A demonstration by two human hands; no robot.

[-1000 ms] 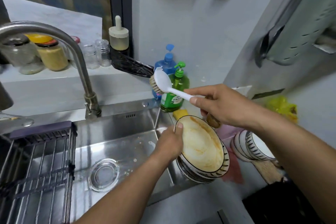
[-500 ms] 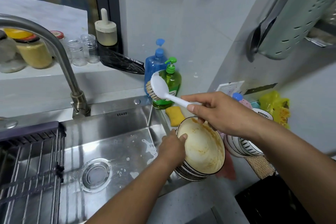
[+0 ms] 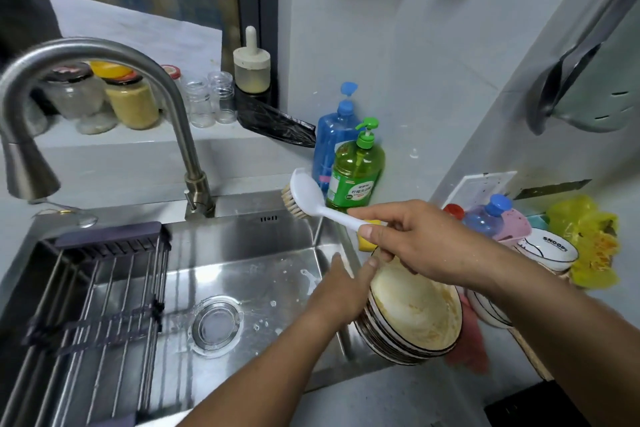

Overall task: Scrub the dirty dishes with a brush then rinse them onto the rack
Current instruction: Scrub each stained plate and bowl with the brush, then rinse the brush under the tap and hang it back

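A stack of dirty striped bowls (image 3: 412, 319) with yellowish residue sits on the counter at the sink's right edge. My left hand (image 3: 341, 291) grips the left rim of the top bowl, thumb over the rim. My right hand (image 3: 415, 239) hovers above the stack and holds the white handle of a scrub brush (image 3: 308, 196), whose bristled head points left over the sink's back corner. The steel sink (image 3: 242, 263) holds a dark wire rack (image 3: 93, 308) on its left side.
A curved faucet (image 3: 173, 107) arches over the sink. Blue and green soap bottles (image 3: 356, 173) stand in the corner behind the brush. More bowls (image 3: 550, 250), a yellow bag (image 3: 592, 239) and small bottles crowd the counter to the right. Jars line the windowsill.
The view has swung back left and the faucet spout is in sight again. My right hand with the brush stays above the stack; my left hand keeps its grip on the top bowl's rim.
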